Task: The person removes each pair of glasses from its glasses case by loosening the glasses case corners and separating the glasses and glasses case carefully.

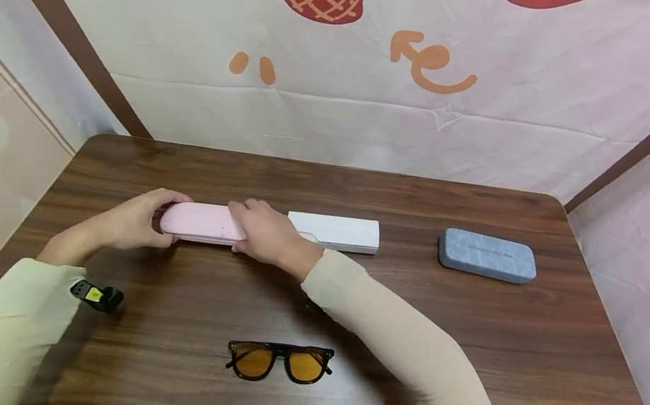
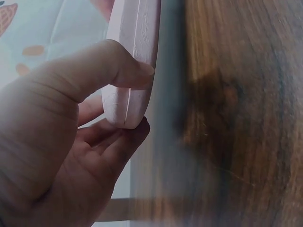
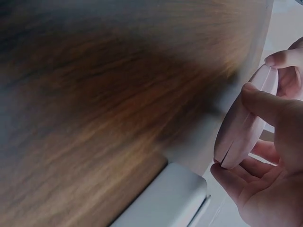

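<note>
The pink case (image 1: pixel 202 221) is lying lengthwise between both hands, over the back left part of the worktop (image 1: pixel 177 350); whether it is touching the wood cannot be told. A seam is running along its side, and the right wrist view is showing a narrow dark slit at the right end. The left hand (image 1: pixel 135 221) is holding the left end, its thumb pressing the near side and its fingers curling round the far side. The right hand (image 1: pixel 271 233) is gripping the right end likewise, so each grip is holding the pink case.

Just right of that, the white case (image 1: pixel 352 232) is lying on the worktop, the right hand partly covering its near left corner. Farther right, well apart, the blue case (image 1: pixel 487 255) is resting with dark lettering on top. Nearer the person, the glasses (image 1: pixel 282 348) are lying with black frame and orange lenses. A dark thing (image 1: pixel 315 306) is peeking from beneath the right sleeve (image 1: pixel 405 338), too hidden to identify. Behind the worktop, a white cloth (image 1: pixel 338 126) is hanging, bearing red and orange prints.
</note>
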### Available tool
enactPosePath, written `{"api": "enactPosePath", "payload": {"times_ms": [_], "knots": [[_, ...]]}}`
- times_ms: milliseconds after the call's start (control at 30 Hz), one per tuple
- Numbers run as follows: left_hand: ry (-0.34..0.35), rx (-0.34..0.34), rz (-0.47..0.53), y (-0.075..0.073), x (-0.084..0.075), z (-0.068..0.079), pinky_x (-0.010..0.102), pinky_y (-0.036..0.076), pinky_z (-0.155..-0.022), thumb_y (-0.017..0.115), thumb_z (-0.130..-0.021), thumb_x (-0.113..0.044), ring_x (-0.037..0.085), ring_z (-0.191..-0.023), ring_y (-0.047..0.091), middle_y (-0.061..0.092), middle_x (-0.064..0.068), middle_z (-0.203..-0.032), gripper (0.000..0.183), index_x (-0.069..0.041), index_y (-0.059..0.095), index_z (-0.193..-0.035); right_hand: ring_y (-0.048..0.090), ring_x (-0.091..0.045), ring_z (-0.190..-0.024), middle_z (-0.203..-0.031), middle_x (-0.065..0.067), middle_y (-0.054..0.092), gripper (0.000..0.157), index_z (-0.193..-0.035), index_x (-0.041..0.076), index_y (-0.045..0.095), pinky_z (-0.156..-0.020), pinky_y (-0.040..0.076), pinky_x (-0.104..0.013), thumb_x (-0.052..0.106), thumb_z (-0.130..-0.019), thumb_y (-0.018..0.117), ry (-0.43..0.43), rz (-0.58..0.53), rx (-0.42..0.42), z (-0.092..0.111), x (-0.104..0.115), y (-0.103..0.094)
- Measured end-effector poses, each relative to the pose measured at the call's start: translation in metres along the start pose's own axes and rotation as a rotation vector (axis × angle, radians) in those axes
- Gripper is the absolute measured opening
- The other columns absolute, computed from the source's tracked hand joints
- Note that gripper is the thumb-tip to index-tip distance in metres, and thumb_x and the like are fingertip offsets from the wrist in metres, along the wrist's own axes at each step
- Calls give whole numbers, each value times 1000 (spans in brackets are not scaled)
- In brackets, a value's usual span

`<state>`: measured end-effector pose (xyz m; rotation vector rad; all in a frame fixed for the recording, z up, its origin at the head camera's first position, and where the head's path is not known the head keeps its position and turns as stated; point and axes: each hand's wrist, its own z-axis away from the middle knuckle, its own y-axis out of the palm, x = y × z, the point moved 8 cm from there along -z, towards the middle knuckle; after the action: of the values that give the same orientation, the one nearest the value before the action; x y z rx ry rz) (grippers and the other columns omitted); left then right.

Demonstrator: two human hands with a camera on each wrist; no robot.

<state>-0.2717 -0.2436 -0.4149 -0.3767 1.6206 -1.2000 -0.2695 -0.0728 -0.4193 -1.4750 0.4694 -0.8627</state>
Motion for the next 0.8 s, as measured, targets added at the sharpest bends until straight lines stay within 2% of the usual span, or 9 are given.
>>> {"api": "enactPosePath", "payload": {"times_ms": [133, 333, 433, 600, 800], "knots": [[10, -3, -8, 2, 7, -2, 55, 44, -95, 82, -77, 0, 38, -115, 54, 56, 28, -127, 65, 10, 52, -134, 50, -18, -132, -142, -6, 54, 71, -153, 12, 42, -100, 49, -31, 37, -94, 74, 25, 15, 15, -7, 0, 6], [4, -32, -21, 3, 18, -4, 47, 41, -94, 83, -76, -1, 38, -114, 53, 57, 28, -125, 65, 9, 53, -133, 53, -19, -127, -136, -5, 56, 67, -148, 14, 46, -97, 51, -32, 37, -93, 76, 41, 46, 8, -15, 2, 8], [-11, -38, -21, 2, 22, -5, 49, 41, -95, 83, -76, -1, 40, -116, 52, 56, 30, -127, 66, 9, 52, -134, 53, -19, -127, -136, -5, 56, 68, -148, 14, 46, -97, 51, -32, 38, -93, 76, 50, 52, 11, -18, 1, 8], [-60, -7, -10, 3, 25, -8, 59, 40, -98, 80, -81, -1, 43, -119, 50, 51, 32, -132, 69, 8, 47, -140, 51, -18, -128, -138, -5, 55, 69, -150, 15, 43, -96, 51, -32, 37, -93, 75, 70, 58, 13, -21, -2, 8], [-58, -5, -3, 4, 23, -8, 59, 40, -97, 81, -80, -1, 44, -117, 50, 51, 32, -130, 69, 10, 47, -140, 51, -18, -128, -138, -4, 55, 69, -150, 16, 43, -95, 52, -33, 37, -93, 75, 72, 62, 8, -22, -2, 9]]}}
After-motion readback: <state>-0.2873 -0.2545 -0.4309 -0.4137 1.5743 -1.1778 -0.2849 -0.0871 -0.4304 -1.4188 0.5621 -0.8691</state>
